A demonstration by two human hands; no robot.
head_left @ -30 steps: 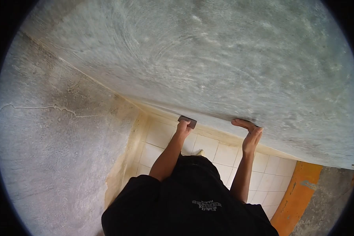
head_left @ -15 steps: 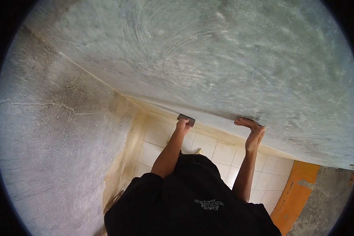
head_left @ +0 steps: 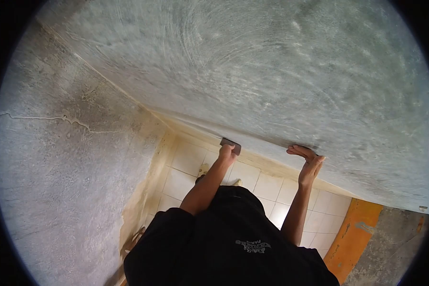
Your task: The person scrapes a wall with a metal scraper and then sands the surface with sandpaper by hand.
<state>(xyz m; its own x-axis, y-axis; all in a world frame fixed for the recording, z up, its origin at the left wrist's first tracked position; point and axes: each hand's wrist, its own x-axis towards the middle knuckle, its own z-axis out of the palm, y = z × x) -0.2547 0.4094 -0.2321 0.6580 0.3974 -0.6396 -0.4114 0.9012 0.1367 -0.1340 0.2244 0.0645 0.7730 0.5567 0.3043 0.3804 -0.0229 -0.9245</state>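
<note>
My left hand (head_left: pixel 228 153) is closed around a small dark rectangular pad (head_left: pixel 231 146), perhaps folded sandpaper or a sanding block. The pad is at the lower part of the grey wall (head_left: pixel 252 71); whether it touches the surface is hard to make out. Further right, my right hand (head_left: pixel 310 159) rests against the same wall with fingers stretched out and nothing in it. Swirling pale marks cover the wall above both hands.
At left a second grey wall (head_left: pixel 57 181) with a long crack meets the first in a corner. White floor tiles (head_left: pixel 178 183) lie below, with feet partly showing. An orange painted strip (head_left: pixel 352 238) borders rough grey concrete (head_left: pixel 391 248) at lower right.
My left hand has shifted slightly right with the pad. My right hand stays flat on the wall in nearly the same place. The view has tilted a little.
</note>
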